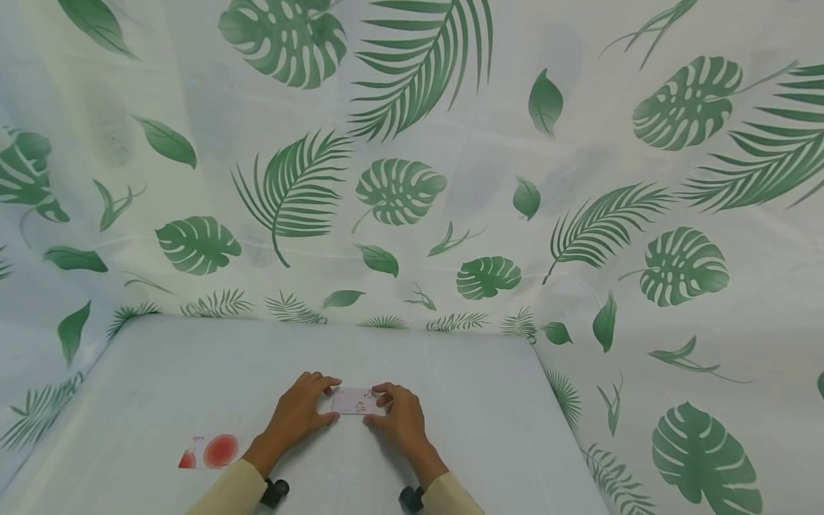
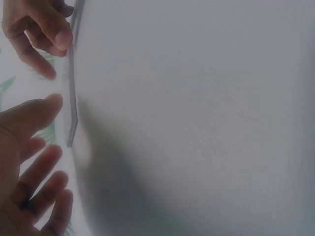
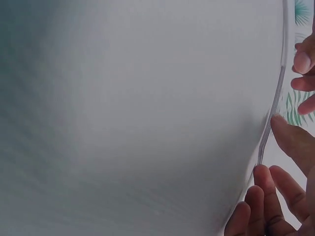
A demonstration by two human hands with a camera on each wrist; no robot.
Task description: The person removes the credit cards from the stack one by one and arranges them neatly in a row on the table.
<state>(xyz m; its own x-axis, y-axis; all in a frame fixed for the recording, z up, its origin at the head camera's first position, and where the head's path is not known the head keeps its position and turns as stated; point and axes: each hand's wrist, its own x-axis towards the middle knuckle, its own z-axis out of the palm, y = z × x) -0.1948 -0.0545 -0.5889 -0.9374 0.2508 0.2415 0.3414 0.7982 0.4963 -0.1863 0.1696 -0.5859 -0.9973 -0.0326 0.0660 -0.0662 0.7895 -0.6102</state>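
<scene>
A small flat stack of white printed cards (image 1: pixel 354 402) with pink flowers lies between the two hands over the white table. My right hand (image 1: pixel 400 418) pinches its right end, thumb on the near edge and fingers at the far one. In the right wrist view, the stack's edge (image 3: pixel 271 125) shows thin grey layers by the thumb. My left hand (image 1: pixel 301 410) is at the left end, thumb and fingers spread around the corners. The left wrist view shows the left fingers (image 2: pixel 47 187) loosely extended, with a gap between them and the stack's edge (image 2: pixel 73 108).
A white card with a red round print (image 1: pixel 221 450) lies flat on the white table (image 1: pixel 450 372), left of the left forearm and partly behind it. Curtains with green leaf prints (image 1: pixel 399 192) hang behind the table and along its sides. Each wrist wears a black device (image 1: pixel 275 493).
</scene>
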